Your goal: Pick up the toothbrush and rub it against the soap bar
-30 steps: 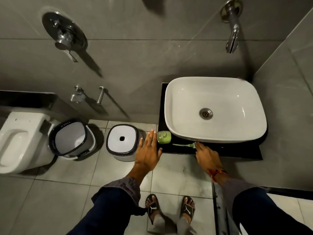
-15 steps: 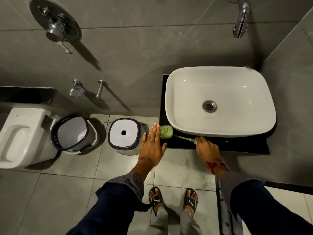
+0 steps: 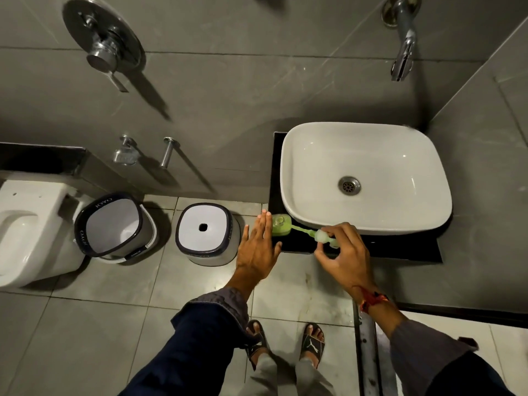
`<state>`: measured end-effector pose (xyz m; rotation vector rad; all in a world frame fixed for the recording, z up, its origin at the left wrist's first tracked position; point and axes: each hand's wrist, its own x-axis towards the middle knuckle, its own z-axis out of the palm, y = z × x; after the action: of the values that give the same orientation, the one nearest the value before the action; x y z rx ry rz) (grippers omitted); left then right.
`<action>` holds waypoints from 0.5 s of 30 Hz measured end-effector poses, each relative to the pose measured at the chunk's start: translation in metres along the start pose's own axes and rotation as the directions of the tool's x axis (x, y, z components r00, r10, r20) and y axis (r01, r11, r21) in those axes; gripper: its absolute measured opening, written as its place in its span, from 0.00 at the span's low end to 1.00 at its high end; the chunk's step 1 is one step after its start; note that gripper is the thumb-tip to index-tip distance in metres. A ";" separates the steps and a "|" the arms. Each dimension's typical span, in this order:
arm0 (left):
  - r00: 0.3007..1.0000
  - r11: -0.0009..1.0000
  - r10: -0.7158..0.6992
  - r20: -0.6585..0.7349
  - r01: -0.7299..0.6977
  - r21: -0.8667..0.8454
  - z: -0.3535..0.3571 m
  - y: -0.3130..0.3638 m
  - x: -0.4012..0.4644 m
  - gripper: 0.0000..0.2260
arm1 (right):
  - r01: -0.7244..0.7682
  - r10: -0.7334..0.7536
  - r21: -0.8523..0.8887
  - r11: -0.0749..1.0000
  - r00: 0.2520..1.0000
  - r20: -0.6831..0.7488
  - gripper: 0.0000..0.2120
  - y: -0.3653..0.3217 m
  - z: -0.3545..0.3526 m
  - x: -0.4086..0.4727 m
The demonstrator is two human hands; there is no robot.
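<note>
My right hand (image 3: 344,254) pinches a green toothbrush (image 3: 315,235) with its fingertips, just above the black counter (image 3: 400,250) at the front of the white basin (image 3: 365,178). The brush's thin end points left toward a green soap bottle (image 3: 281,224) standing at the counter's left corner. My left hand (image 3: 257,247) hovers flat with straight fingers beside that bottle, its fingertips next to it, holding nothing.
A wall tap (image 3: 403,50) juts out above the basin. Left of the counter stand a white lidded bin (image 3: 205,237) and an open bucket (image 3: 114,224), then a white toilet (image 3: 25,230). A shower mixer (image 3: 104,50) sits on the grey wall. My sandalled feet (image 3: 285,342) are on the tiled floor.
My right hand has picked the toothbrush up off the counter and lifted it slightly toward me. My left hand stays flat beside the soap bottle.
</note>
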<state>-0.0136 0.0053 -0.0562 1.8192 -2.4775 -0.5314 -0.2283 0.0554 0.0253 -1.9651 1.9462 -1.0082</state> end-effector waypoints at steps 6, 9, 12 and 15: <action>1.000 0.999 0.003 0.000 -0.003 0.044 0.000 -0.001 0.001 0.34 | 0.039 -0.039 -0.005 0.999 0.999 0.004 0.11 -0.019 0.003 0.023; 1.000 0.999 0.006 -0.008 -0.006 0.049 -0.001 -0.001 0.001 0.34 | 0.058 -0.057 -0.024 0.998 0.997 0.052 0.11 -0.022 0.007 0.029; 1.000 0.999 0.003 -0.008 -0.002 0.033 0.001 -0.002 0.001 0.35 | 0.048 -0.045 -0.026 0.999 0.993 0.112 0.12 -0.022 0.012 0.033; 1.000 1.000 -0.002 -0.012 0.002 0.009 0.002 -0.002 0.002 0.35 | 0.038 -0.031 -0.042 0.998 0.988 0.153 0.12 -0.023 0.017 0.037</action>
<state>-0.0131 0.0041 -0.0592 1.8228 -2.4748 -0.5085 -0.2035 0.0177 0.0381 -2.0412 1.8747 -0.8028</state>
